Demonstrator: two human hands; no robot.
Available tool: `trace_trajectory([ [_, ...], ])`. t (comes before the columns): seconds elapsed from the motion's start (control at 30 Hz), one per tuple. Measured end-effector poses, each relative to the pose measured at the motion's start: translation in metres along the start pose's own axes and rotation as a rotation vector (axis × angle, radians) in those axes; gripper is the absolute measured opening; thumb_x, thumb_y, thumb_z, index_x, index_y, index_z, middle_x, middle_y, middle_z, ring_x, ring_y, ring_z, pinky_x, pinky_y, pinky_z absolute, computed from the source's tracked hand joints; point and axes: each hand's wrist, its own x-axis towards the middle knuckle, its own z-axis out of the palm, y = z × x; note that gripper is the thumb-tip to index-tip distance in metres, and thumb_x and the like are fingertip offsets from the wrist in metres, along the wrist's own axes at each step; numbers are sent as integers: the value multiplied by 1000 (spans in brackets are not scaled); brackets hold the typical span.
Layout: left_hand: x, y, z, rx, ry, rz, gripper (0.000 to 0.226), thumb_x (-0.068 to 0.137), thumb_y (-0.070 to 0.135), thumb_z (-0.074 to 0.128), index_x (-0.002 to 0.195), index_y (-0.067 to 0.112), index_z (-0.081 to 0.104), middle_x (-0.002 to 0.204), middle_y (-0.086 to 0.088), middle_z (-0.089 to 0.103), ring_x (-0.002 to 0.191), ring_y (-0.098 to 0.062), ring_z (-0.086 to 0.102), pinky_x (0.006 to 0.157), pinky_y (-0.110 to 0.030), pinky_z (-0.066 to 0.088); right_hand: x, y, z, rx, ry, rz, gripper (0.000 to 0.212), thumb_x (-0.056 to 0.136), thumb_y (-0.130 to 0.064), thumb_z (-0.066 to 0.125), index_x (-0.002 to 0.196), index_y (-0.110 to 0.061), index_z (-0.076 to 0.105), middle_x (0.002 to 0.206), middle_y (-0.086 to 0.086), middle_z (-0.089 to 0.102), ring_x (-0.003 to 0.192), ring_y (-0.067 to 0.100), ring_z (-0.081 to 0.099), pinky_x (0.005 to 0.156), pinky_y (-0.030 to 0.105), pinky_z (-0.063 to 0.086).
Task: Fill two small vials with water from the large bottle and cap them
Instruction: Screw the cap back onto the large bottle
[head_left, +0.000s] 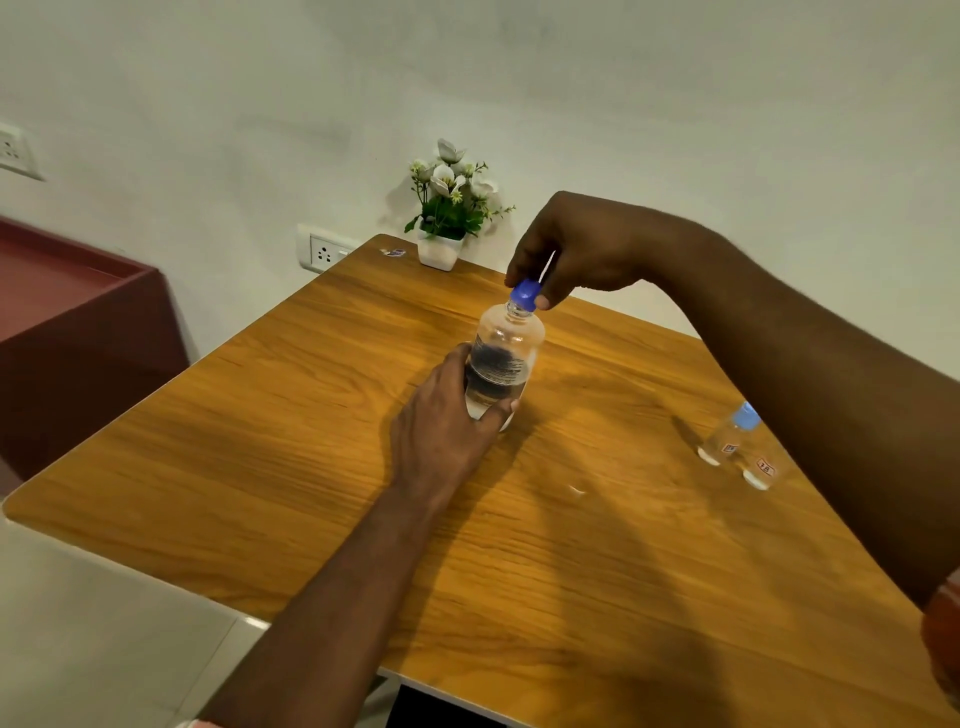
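Observation:
A large clear bottle (506, 358) with a dark label stands upright near the middle of the wooden table (291, 441). My left hand (447, 421) grips its lower body. My right hand (571, 249) comes from above and pinches the bottle's blue cap (523, 292) with thumb and fingers. Two small clear vials (737, 441) stand close together at the table's right side, partly hidden behind my right forearm. One vial shows a blue cap (746, 415); the other vial's top is hidden.
A white pot of artificial flowers (449, 208) stands at the table's far edge by the wall. A wall socket (324, 253) is behind the far left corner. A dark red cabinet (78, 332) is to the left.

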Motion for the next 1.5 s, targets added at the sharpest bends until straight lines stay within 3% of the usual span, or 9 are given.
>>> trace_trajectory([
  [0.1,0,0,0,3,4,0,79,75,57,70,140,29,34,134,5,54,121,-15,52,83,-25,37,2,-4,1,-22,-13,-9,39,83,-4,74,121,-11,69,114,8,71,97,24,70,88,36,56],
  [0.2,0,0,0,5,17,16,78,75,56,70,139,29,35,133,6,55,119,-15,53,81,-23,37,7,-6,1,-46,-17,0,36,84,-13,76,119,-11,70,97,7,73,74,14,68,69,26,56],
  [0.33,0,0,-1,5,24,25,76,75,56,70,138,29,35,131,6,56,117,-14,54,78,-24,37,12,-6,4,-76,5,42,27,87,-33,71,91,-7,72,71,2,69,54,8,65,49,18,49],
  [0.7,0,-1,1,-1,26,20,77,75,57,69,138,29,35,131,7,56,116,-14,54,80,-24,38,8,-3,18,-153,205,143,84,66,-92,36,55,-12,60,45,-1,63,45,11,62,52,24,40],
  [0.77,0,-1,0,-6,19,23,76,75,56,70,138,29,35,130,6,57,116,-14,55,80,-24,39,7,-3,8,-60,164,143,80,72,-86,42,73,-10,67,63,4,71,57,15,68,49,24,45],
  [0.87,0,-1,0,-10,12,30,76,76,55,70,138,29,35,130,5,56,116,-15,55,80,-25,39,5,-2,-4,-16,40,40,44,89,-35,69,126,-11,64,107,11,73,85,21,71,57,25,55],
  [0.97,0,-1,0,-1,4,20,78,76,56,70,140,28,34,133,5,55,119,-16,53,83,-26,39,4,-1,-3,-22,-19,-17,39,88,-7,69,127,-10,65,115,9,70,90,22,69,76,33,57],
  [1.27,-1,0,-2,-10,0,26,77,77,55,70,140,28,35,132,5,55,118,-15,54,81,-25,40,16,6,4,-6,55,56,26,82,-32,77,87,-7,74,69,1,72,50,5,66,44,15,48],
  [1.5,0,2,-3,-11,-6,16,77,76,54,71,140,28,35,133,5,55,119,-15,53,87,-31,46,21,3,12,-114,152,96,37,80,-45,76,74,-8,70,61,2,70,50,12,67,46,20,51],
])
